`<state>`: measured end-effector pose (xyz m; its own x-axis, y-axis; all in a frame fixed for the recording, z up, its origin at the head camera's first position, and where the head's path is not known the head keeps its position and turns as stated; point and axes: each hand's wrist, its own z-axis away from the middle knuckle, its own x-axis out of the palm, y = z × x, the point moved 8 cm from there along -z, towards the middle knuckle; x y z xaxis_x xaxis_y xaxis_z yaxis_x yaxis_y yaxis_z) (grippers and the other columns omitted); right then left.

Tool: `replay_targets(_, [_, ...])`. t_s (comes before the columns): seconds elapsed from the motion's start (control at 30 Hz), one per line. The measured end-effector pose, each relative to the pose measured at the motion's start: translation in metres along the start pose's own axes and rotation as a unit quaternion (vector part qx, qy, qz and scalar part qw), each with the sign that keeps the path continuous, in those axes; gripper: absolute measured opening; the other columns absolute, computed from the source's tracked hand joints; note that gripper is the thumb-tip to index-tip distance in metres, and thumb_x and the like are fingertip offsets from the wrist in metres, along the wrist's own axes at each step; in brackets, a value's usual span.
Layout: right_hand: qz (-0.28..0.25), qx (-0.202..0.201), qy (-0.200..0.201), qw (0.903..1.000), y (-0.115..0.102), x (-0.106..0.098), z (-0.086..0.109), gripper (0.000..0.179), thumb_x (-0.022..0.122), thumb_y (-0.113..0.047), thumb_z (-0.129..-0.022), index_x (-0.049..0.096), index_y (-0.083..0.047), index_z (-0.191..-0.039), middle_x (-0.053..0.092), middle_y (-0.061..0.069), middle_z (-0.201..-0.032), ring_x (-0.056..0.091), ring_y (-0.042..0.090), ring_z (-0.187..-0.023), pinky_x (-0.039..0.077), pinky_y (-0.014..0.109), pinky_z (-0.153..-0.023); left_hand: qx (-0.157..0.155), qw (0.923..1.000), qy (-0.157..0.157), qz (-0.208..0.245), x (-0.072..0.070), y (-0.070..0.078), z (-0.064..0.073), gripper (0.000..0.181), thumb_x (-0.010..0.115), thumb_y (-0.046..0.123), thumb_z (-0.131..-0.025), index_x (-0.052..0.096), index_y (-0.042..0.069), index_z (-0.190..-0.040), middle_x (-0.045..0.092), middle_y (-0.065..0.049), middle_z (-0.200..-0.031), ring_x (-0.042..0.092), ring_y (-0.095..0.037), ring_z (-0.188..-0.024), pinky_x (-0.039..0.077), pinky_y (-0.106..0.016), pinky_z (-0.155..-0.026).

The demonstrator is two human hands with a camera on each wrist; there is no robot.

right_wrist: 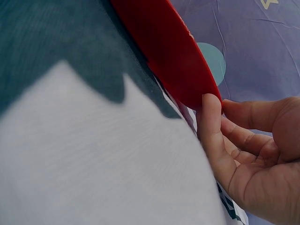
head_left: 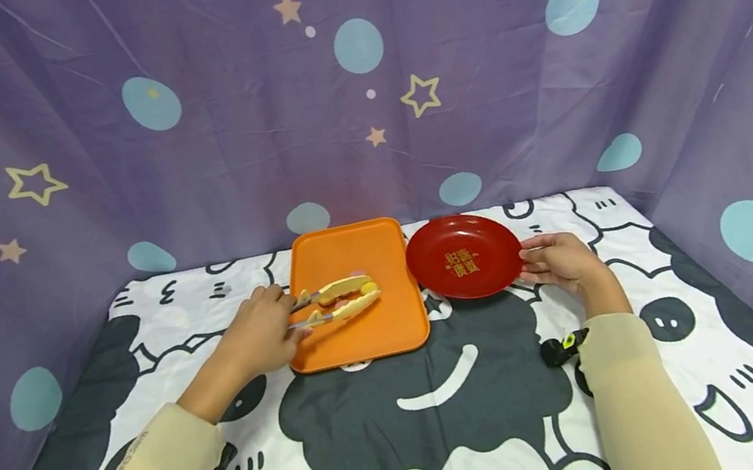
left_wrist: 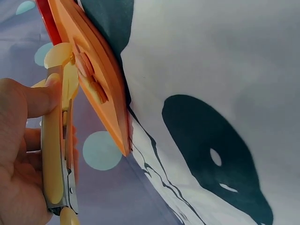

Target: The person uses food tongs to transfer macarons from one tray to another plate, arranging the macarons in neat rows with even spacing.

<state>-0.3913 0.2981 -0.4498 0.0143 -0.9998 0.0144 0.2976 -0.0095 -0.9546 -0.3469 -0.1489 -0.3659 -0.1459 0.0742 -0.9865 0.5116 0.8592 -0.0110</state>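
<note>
- Left hand (head_left: 261,331) grips yellow tongs (head_left: 342,288), which point rightward from its fingers over the orange tray (head_left: 349,252).
- Right hand (head_left: 563,261) pinches the nearest rim of the red plate (head_left: 461,241), between that hand and the tray.

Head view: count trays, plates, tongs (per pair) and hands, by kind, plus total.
Orange tray: 1
Red plate: 1
Tongs: 1 pair
Left hand and right hand: 2
Total: 5
</note>
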Motion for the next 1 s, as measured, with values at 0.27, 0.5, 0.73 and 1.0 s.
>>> replay_targets(0.27, [0.004,-0.002,-0.002,1.0000,-0.001,0.000,0.000,0.043,0.055,-0.002,-0.103,0.043,0.009,-0.143,0.069,0.004,-0.094,0.074,0.018,-0.078,0.059,0.034,-0.081,0.007,0.9999,0.011,0.002,-0.008,0.007,-0.008,0.047,0.077,0.031,-0.090,0.068,-0.006,-0.117,0.060,-0.015,-0.101,0.053,-0.032,-0.089,0.047,-0.049,-0.078])
replay_targets(0.5, [-0.012,-0.007,-0.013,0.9998,-0.001,0.002,0.000,0.042,0.054,0.000,-0.103,0.041,0.012,-0.142,0.069,0.006,-0.093,0.074,0.019,-0.077,0.060,0.032,-0.078,0.015,0.9995,0.025,0.008,-0.014,0.014,-0.018,0.041,0.075,0.027,-0.090,0.068,-0.005,-0.115,0.059,-0.015,-0.099,0.051,-0.032,-0.087,0.046,-0.048,-0.077])
replay_targets(0.73, [-0.021,-0.006,-0.016,0.9996,0.001,0.002,-0.001,0.045,0.054,0.000,-0.103,0.039,0.013,-0.144,0.068,0.007,-0.094,0.074,0.020,-0.077,0.060,0.032,-0.077,0.036,0.9978,0.055,0.011,-0.019,0.022,-0.028,0.037,0.074,0.025,-0.089,0.069,-0.005,-0.111,0.060,-0.015,-0.097,0.053,-0.033,-0.087,0.046,-0.050,-0.077])
replay_targets(1.0, [-0.020,-0.008,-0.016,0.9996,0.002,0.002,-0.002,0.045,0.055,0.000,-0.103,0.039,0.013,-0.144,0.069,0.005,-0.093,0.073,0.018,-0.077,0.060,0.034,-0.079,0.039,0.9969,0.063,0.026,-0.020,0.029,-0.039,0.035,0.073,0.023,-0.090,0.070,-0.004,-0.112,0.058,-0.014,-0.094,0.052,-0.033,-0.087,0.045,-0.048,-0.079])
